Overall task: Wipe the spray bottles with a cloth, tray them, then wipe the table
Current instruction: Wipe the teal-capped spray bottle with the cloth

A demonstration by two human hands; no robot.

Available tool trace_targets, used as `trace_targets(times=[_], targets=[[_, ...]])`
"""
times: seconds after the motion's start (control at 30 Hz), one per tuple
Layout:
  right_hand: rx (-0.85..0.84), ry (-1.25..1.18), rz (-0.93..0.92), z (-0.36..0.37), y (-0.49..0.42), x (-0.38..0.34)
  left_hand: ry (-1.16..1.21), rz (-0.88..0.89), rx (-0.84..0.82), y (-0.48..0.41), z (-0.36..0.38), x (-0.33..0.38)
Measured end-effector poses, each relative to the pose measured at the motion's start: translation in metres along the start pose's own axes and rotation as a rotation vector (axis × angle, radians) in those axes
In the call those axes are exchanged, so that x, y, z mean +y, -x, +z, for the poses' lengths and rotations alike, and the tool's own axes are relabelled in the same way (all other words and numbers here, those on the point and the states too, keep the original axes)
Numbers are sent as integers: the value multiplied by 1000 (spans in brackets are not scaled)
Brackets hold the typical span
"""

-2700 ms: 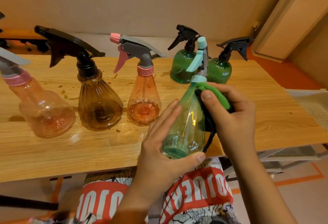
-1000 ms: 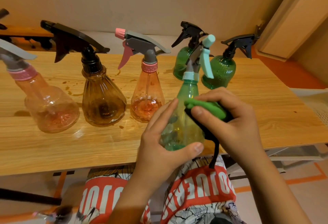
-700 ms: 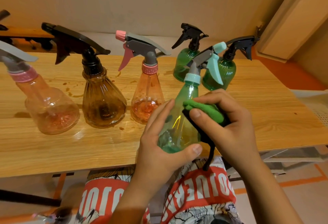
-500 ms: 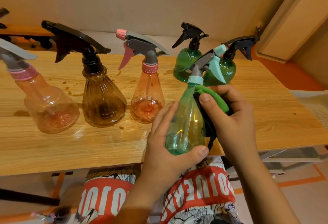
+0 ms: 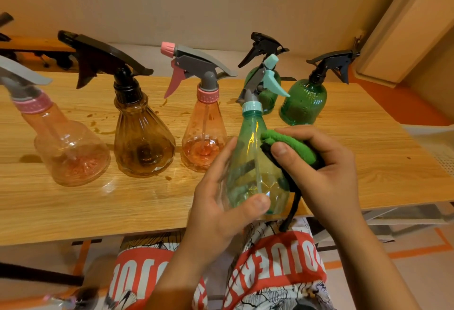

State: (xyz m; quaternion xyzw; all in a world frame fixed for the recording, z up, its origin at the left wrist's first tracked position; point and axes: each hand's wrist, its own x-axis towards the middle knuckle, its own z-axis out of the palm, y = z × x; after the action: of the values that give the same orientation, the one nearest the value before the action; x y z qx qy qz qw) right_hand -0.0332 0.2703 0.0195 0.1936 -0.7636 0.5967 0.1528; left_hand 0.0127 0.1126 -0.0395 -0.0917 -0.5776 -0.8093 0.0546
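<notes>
My left hand (image 5: 218, 201) grips the base of a clear green spray bottle (image 5: 253, 162) with a teal and grey trigger, held above the table's front edge. My right hand (image 5: 324, 169) holds a folded green cloth (image 5: 287, 146) with a black underside against the bottle's right shoulder. On the wooden table (image 5: 122, 201) stand a pink bottle (image 5: 63, 147) at the far left, an amber bottle (image 5: 142, 142) with a black trigger, a second pink bottle (image 5: 204, 132), and two dark green bottles (image 5: 304, 103) with black triggers at the back.
Brown drips and spots mark the table between the amber and pink bottles. A pale perforated tray (image 5: 439, 142) shows at the right edge, below table height. A wall runs behind the table and a door frame stands at the far right.
The green bottle has turned in my left hand, so its trigger points a different way. My right hand rubbed the cloth down the bottle's side, up to the neck and back to the shoulder.
</notes>
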Motion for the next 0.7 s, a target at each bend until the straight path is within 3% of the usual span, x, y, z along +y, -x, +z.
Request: trace_targets(times=[0.1,0.23,0.43,0.7], targets=[[-12,14,-4,-2,2,0,-14,-6,13,-1,1,3],[74,-53,120,-2,-1,4,-69,8,11,2,11,1],[-50,90,-54,-3,6,1,-65,55,45,0,7,-1],[94,94,-8,7,10,4,-36,52,8,2,8,-6]])
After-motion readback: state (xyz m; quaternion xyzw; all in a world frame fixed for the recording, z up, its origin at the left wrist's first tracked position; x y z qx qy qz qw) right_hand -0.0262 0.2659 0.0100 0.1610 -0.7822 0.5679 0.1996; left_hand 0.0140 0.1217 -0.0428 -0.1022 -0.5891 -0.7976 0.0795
